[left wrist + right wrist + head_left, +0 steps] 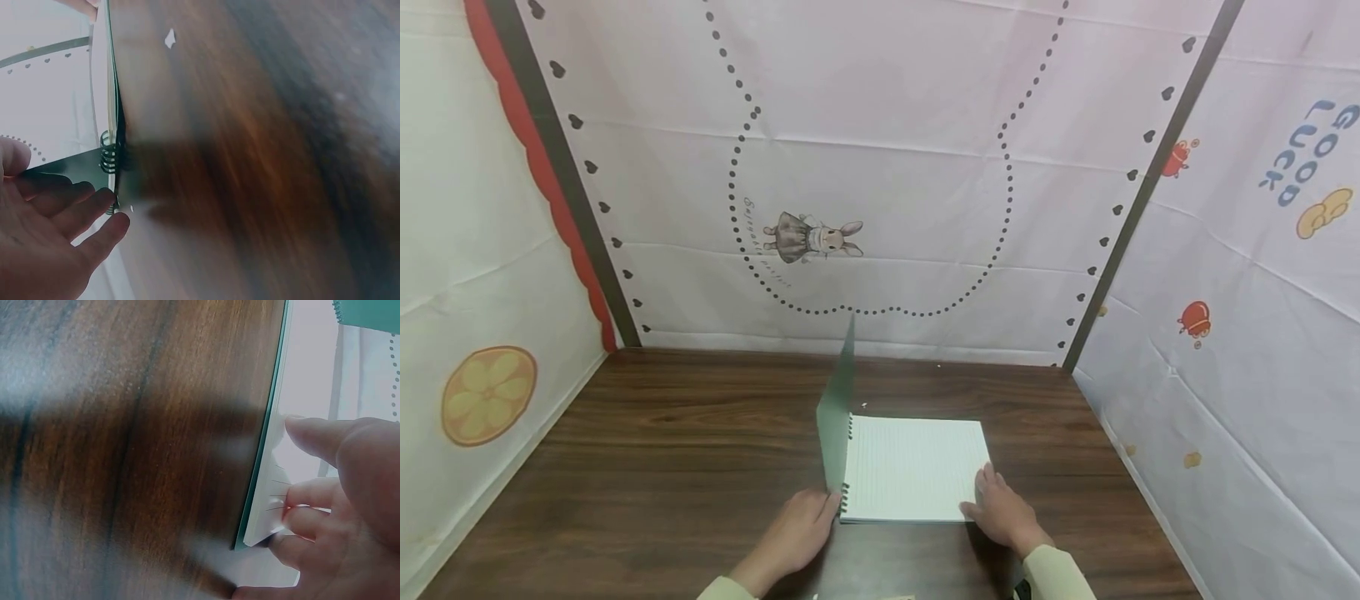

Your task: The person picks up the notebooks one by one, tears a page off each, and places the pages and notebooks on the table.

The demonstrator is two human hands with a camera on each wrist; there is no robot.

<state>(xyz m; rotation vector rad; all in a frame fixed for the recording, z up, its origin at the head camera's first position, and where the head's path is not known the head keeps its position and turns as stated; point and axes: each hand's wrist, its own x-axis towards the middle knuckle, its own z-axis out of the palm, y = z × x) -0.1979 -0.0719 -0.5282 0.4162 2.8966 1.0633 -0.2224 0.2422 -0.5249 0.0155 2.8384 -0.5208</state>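
A spiral-bound notebook lies on the table with a lined white page (913, 467) facing up. Its green cover (837, 408) stands nearly upright on the left, along the black coil binding (109, 153). Beside the lower end of that binding is my left hand (801, 525), its fingers extended against the outside of the cover. At the notebook's near right corner, my right hand (1006, 510) rests with the thumb on the page and the fingers along the right edge. In the right wrist view, the fingertips (294, 494) touch the page edge.
The dark wood-grain table (700, 433) spreads around the notebook. Printed white cloth walls (880, 192) enclose it at the back and both sides. A small white scrap (170, 39) lies on the wood near the notebook's front edge.
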